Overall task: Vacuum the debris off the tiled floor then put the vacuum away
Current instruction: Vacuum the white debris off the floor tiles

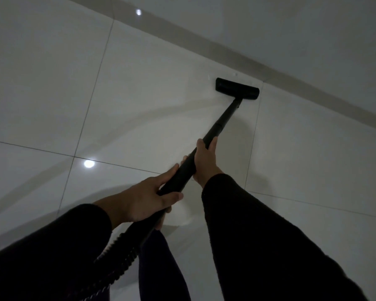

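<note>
- Suction work along the wall edge is the step in hand, judging by the flat black plastic floor nozzle lying on the glossy white tiled floor, far ahead of both hands and just beside the pale grey skirting strip.
- Right hand wraps the long black vacuum wand at its middle, fingers curled round it; left hand grips the same wand lower, nearer the body, thumb over the top.
- Ribbed black hose trails back from below the left hand, beside a dark-clothed leg.
- Small pale specks lie just beyond the nozzle, toward the skirting; whether they are debris or glints is hard to tell in this dim light.
- Doing it well probably means keeping the nozzle flat so the full mouth seals on the tile, and letting the right hand steer while the left drives.
- Slow, overlapping strokes parallel to the skirting should catch grit sitting in the grout lines.
- Hose slack behind the left hand deserves watching, since a snag on the leg could jerk the nozzle off the floor.
</note>
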`<action>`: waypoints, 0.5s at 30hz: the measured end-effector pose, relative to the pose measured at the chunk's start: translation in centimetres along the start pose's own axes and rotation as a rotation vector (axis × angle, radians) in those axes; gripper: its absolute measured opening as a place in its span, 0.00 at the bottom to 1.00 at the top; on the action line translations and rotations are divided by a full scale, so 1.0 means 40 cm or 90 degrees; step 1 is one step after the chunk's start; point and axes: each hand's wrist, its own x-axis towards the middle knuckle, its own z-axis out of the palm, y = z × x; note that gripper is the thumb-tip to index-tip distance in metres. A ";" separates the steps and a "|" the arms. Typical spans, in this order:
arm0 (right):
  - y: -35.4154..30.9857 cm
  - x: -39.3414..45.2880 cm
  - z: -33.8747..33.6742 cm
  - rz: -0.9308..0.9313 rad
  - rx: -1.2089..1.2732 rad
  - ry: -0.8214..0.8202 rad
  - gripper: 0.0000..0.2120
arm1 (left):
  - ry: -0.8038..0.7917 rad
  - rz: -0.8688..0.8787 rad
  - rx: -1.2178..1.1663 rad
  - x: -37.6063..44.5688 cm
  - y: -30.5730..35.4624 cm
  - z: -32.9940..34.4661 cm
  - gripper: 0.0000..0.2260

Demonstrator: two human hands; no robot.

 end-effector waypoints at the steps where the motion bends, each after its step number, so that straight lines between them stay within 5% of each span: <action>1: -0.009 0.005 0.001 -0.001 -0.003 -0.004 0.31 | 0.006 -0.001 0.006 0.003 0.009 -0.001 0.35; 15: -0.056 -0.039 0.063 -0.001 -0.052 -0.056 0.30 | 0.095 0.007 0.016 -0.075 0.071 -0.007 0.33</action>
